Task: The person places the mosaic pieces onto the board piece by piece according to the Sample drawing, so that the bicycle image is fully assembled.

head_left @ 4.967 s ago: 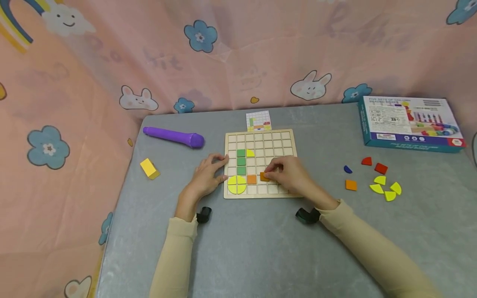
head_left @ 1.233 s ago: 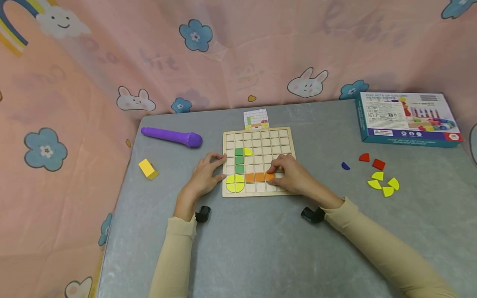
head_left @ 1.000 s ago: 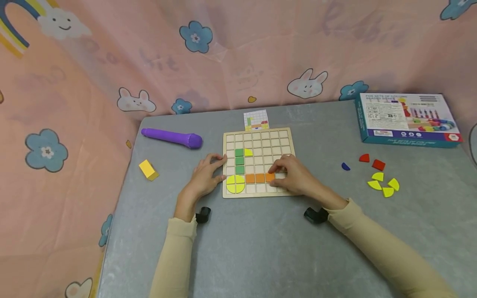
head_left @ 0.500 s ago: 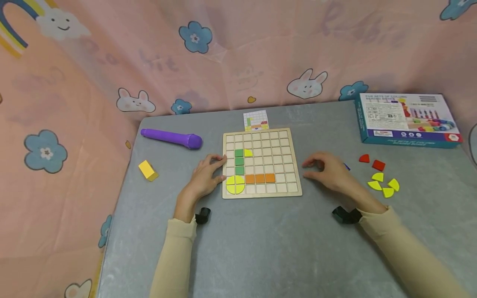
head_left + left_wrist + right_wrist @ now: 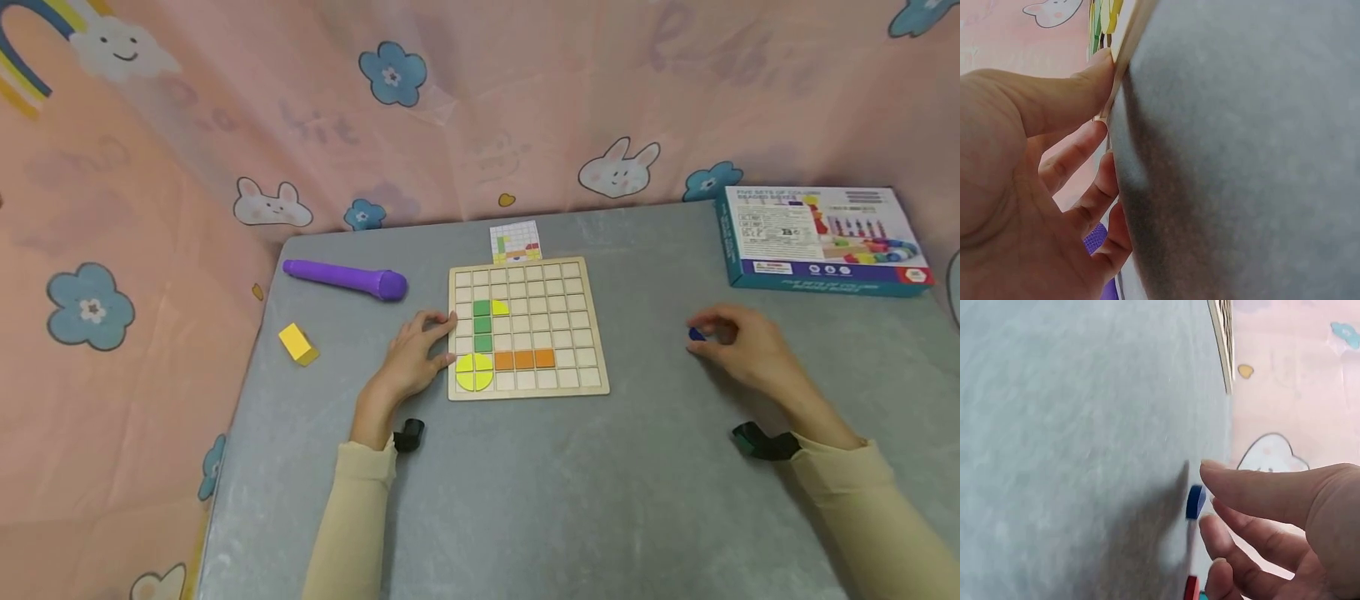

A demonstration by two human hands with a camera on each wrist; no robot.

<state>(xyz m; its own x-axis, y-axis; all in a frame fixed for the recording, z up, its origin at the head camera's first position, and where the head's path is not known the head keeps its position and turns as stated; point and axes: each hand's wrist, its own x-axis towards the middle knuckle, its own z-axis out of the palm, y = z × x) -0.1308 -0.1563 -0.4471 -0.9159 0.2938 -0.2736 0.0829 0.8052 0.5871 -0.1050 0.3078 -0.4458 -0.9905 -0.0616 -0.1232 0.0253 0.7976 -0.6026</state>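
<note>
My left hand touches the left edge of the wooden grid board with thumb and fingertip spread apart. In the left wrist view, the thumb of that hand lies against the board edge. The board holds green squares, a row of orange squares, a yellow quarter and a yellow circle of quarters. Right of the board, my right hand is around a small blue piece. The right wrist view shows gaps between the fingers and this blue piece.
Behind the board lies a printed card. A purple microphone and a yellow block lie on the left, a flat box at the back right. A red piece shows beyond the blue one in the right wrist view.
My right hand has left the third orange square lying in the row and moved right to the blue piece. It now covers the red and yellow pieces in the head view. The left hand stays put.
</note>
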